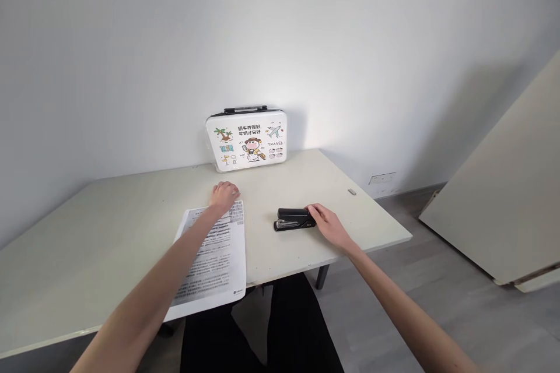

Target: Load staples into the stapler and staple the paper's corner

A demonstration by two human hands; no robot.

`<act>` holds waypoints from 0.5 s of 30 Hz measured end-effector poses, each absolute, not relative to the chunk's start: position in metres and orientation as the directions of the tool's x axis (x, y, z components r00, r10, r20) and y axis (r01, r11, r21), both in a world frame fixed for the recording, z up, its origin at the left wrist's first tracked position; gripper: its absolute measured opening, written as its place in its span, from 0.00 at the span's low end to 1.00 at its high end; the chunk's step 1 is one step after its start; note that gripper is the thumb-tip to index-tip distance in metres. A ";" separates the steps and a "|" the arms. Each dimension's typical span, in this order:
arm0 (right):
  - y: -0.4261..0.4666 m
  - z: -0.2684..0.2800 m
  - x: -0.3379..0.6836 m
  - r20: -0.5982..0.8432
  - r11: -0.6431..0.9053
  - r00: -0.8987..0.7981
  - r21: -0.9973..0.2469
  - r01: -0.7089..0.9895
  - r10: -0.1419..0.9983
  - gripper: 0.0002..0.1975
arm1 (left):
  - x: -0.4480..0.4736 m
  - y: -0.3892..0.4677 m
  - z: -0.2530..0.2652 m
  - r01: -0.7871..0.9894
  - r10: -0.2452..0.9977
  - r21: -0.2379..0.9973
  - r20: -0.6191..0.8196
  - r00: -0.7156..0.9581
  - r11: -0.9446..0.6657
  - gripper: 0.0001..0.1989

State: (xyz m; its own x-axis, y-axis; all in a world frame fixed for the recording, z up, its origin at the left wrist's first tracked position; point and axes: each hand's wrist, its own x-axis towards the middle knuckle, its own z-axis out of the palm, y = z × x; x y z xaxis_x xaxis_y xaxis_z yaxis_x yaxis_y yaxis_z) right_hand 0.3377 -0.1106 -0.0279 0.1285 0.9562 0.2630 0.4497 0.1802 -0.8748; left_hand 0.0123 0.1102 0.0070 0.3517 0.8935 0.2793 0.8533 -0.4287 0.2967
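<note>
A printed sheet of paper (219, 268) lies near the table's front edge, its lower end reaching past that edge. At the top of the sheet is my left hand (224, 194), fingers bent and together on its upper right corner. My left forearm crosses over the page and hides part of the text. To the right, a black stapler (292, 218) rests on the tabletop with its jaw facing left. My right hand (327, 224) is closed around the stapler's rear end.
A white case (251, 141) with cartoon pictures and a black handle stands against the wall at the back of the table (109, 227). A small grey strip (352, 192) lies near the right edge. A pale panel (503, 198) stands beyond on the right.
</note>
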 end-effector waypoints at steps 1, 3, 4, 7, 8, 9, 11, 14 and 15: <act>-0.110 -0.029 0.338 0.264 0.181 0.129 -0.874 0.452 0.956 0.24 | 0.014 0.109 0.008 0.842 0.896 0.328 0.281 0.344 -0.427 0.10; -0.108 -0.030 0.339 0.265 0.180 0.130 -0.874 0.452 0.956 0.24 | 0.014 0.104 0.010 0.813 0.901 0.400 0.283 0.328 -0.422 0.10; -0.107 -0.031 0.340 0.264 0.181 0.130 -0.875 0.449 0.956 0.24 | 0.013 0.100 0.011 0.794 0.905 0.441 0.283 0.319 -0.418 0.10; -0.107 -0.032 0.341 0.267 0.190 0.124 -0.881 0.434 0.956 0.24 | 0.012 0.085 0.012 0.712 0.919 0.581 0.279 0.280 -0.393 0.13; -0.108 -0.031 0.341 0.269 0.194 0.121 -0.883 0.428 0.956 0.24 | 0.012 0.079 0.011 0.675 0.924 0.632 0.275 0.265 -0.381 0.16; -0.108 -0.031 0.341 0.268 0.196 0.119 -0.885 0.423 0.956 0.23 | 0.013 0.072 0.010 0.633 0.930 0.682 0.267 0.252 -0.367 0.18; -0.110 -0.029 0.340 0.259 0.190 0.116 -0.889 0.416 0.959 0.23 | 0.015 0.059 0.009 0.546 0.940 0.767 0.242 0.240 -0.337 0.22; -0.111 -0.029 0.340 0.246 0.179 0.111 -0.890 0.419 0.963 0.23 | 0.021 0.042 0.010 0.444 0.945 0.846 0.189 0.268 -0.296 0.22; -0.111 -0.030 0.340 0.248 0.182 0.106 -0.888 0.423 0.963 0.23 | 0.024 0.037 0.011 0.422 0.943 0.861 0.173 0.283 -0.285 0.22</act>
State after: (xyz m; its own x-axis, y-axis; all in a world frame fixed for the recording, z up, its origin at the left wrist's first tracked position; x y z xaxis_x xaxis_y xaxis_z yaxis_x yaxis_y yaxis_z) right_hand 0.3404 -0.1105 -0.0297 0.1056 0.9631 0.2476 0.4232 0.1818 -0.8876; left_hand 0.0235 0.0374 0.0112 0.2829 0.9433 0.1735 0.4223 -0.2849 0.8605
